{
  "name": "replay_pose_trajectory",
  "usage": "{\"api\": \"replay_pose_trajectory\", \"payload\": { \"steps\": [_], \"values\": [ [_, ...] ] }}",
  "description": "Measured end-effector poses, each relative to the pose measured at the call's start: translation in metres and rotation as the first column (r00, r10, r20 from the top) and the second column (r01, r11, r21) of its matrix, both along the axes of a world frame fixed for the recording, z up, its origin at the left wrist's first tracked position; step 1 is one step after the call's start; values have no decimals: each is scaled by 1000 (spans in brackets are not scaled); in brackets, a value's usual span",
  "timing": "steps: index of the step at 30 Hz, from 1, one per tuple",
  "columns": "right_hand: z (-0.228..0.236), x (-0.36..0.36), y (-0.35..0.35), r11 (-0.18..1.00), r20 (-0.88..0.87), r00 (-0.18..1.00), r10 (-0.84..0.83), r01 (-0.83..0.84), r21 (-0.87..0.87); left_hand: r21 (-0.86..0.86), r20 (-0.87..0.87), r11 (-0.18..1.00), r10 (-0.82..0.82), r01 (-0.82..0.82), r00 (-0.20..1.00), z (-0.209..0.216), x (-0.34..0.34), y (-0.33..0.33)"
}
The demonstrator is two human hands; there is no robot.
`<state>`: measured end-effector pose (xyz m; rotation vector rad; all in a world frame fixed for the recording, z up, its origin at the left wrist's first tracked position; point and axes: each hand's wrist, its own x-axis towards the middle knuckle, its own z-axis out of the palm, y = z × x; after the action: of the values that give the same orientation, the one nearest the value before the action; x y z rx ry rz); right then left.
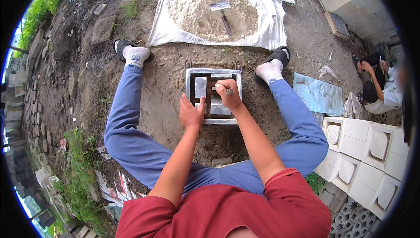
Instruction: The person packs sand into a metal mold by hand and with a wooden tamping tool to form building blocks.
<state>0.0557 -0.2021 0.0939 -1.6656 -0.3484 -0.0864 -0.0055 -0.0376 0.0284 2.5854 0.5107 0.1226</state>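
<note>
Both hands are set over a square metal mould (213, 72) that's been placed on the bare dirt between the person's legs. The left hand (190, 114) is laid on the mould's near left corner, fingers loosely curled with the thumb out to the side; nothing is gripped by it as far as can be seen. The right hand (228, 94) is closed into a fist around a small metal tool (229, 91), only a short grey end of which is shown, so what kind of tool it is can't be told. That fist is held over the middle of the mould, right on its inner dividers.

The mould itself is made of grey metal, with inner walls splitting it into compartments, and two small handles can be seen on its far edge.

Further out, a pile of pale sandy mix (212, 12) is heaped on a white sheet (162, 28), with a trowel (223, 14) left lying on top. Finished white cast blocks (372, 150) are stacked off to the right, just past the right knee. Another person (379, 90) is seated on the ground at the far right.
</note>
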Motion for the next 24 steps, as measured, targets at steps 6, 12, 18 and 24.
{"api": "replay_pose_trajectory", "payload": {
  "steps": [6,12,18,24],
  "values": [
    [32,23,1,956,-179,983,-39,89,280,24,-23,1000,7,-6,1000,-2,-3,4],
    [71,19,8,975,-96,992,-77,95,202,24,-26,1000,21,-20,999,1,-5,6],
    [-21,27,1,980,25,980,-197,197,18,8,-18,1000,-14,15,1000,2,-5,0],
    [22,33,3,956,-143,984,-107,141,256,13,-28,999,29,-29,999,-2,-1,4]
  ]
}}
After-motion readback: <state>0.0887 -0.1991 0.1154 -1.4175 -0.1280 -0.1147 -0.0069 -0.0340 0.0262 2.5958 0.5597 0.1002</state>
